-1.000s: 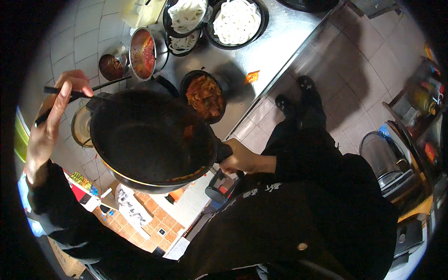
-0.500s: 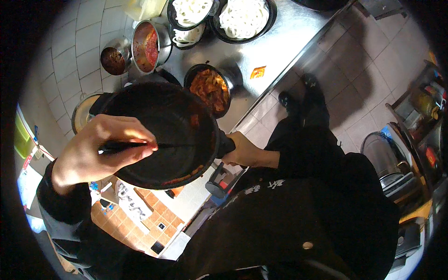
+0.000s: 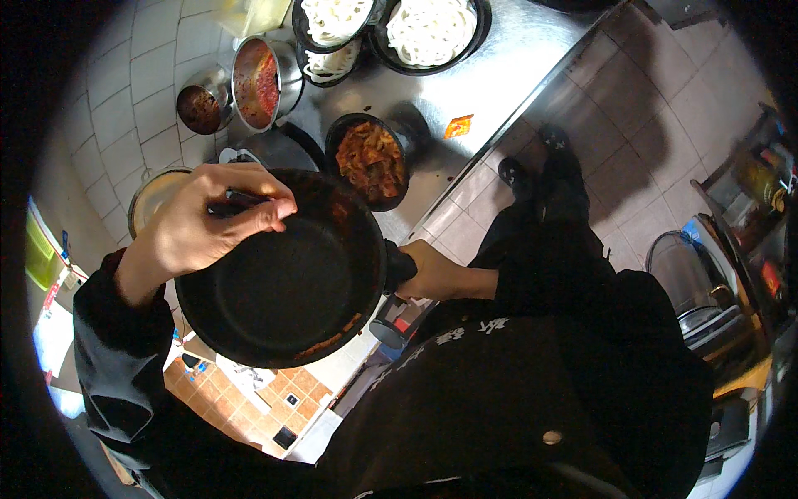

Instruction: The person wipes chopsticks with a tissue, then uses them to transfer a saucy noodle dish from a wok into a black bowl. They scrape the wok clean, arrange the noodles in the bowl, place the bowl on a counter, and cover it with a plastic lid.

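Observation:
A black frying pan (image 3: 283,287) is held up over the left side of the scene, its dark inside facing me, with reddish sauce smears on its rim. My right hand (image 3: 434,273) is wrapped round the pan's short black handle. Over the pan's upper left edge, my left hand (image 3: 199,223) pinches a thin dark utensil (image 3: 241,198); its far end is hard to make out against the black pan. Just beyond the pan stands a black bowl (image 3: 403,183) filled with reddish-brown cooked food (image 3: 370,162).
Black bowls of white noodles (image 3: 432,33) stand farther along the steel counter (image 3: 515,37). A metal pot with red sauce (image 3: 266,83) and a smaller sauce-stained pot (image 3: 199,108) sit by the tiled wall. An orange spill or scrap (image 3: 459,126) lies near the counter's edge.
The pan has dropped toward me and its inside shows more fully, uncovering a dark pot behind it. My left hand has shifted slightly right with the thin utensil. The right hand keeps its grip.

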`<act>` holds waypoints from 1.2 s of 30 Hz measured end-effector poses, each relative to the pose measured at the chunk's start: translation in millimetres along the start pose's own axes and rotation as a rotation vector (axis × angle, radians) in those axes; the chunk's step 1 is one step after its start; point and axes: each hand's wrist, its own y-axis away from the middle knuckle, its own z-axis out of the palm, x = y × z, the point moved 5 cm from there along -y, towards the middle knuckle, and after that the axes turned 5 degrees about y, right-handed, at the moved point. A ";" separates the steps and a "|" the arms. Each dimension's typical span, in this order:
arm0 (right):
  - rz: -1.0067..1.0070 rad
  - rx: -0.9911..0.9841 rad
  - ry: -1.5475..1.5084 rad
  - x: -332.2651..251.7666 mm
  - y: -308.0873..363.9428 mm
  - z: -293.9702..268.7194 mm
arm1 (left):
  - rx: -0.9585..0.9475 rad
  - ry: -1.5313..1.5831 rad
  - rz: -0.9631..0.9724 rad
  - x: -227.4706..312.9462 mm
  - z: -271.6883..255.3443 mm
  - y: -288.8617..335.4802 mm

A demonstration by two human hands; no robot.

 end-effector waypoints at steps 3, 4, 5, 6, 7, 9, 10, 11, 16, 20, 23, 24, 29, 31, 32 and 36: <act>-0.011 -0.008 0.000 -1.2 -0.5 0.7 | -0.092 -0.196 0.079 -4.2 7.9 -3.4; -0.013 -0.005 0.013 -1.9 -0.1 -0.1 | -0.067 -0.150 0.101 -5.7 7.3 -5.4; -0.013 -0.001 0.033 -2.6 0.4 -0.9 | -0.042 -0.111 0.122 -7.0 5.9 -8.1; -0.001 -0.002 0.019 -2.7 0.9 -1.3 | -0.020 -0.082 0.125 -8.4 3.5 -10.5; 0.012 -0.001 0.013 -2.8 1.3 -1.8 | -0.012 -0.045 0.166 -6.3 -1.0 -11.8; 0.034 -0.006 0.015 -3.4 1.4 -2.1 | 0.059 0.027 0.079 -7.8 -10.7 -10.1; 0.042 -0.010 0.024 -3.9 1.0 -2.3 | 0.094 0.078 -0.022 -11.0 -14.3 -9.2; 0.052 -0.011 0.034 -4.3 0.9 -2.6 | 0.086 0.150 -0.024 -9.0 -16.2 -10.1; 0.079 -0.022 -0.040 -7.9 2.5 -4.6 | -0.087 -0.047 -0.021 1.5 -2.7 -8.6; 0.082 -0.039 -0.055 -11.4 3.6 -5.3 | 0.008 -0.018 0.053 5.2 -6.7 -19.6; 0.063 -0.034 -0.055 -14.4 4.9 -5.7 | 0.062 0.018 0.014 6.7 -17.2 -16.8; 0.067 -0.033 -0.062 -14.7 5.3 -5.7 | 0.074 0.022 -0.019 5.6 -18.7 -16.2; 0.079 -0.043 -0.068 -13.2 4.8 -5.9 | -0.077 -0.201 0.105 9.4 -6.9 -19.3; 0.076 -0.033 -0.073 -11.1 4.1 -5.9 | 0.013 -0.200 0.149 11.8 -15.3 -22.0; 0.082 -0.028 -0.071 -9.5 3.7 -5.6 | 0.054 -0.184 0.157 12.5 -19.5 -21.8; 0.086 -0.028 -0.089 -5.8 2.7 -5.0 | 0.095 -0.082 0.027 14.1 -35.4 -8.3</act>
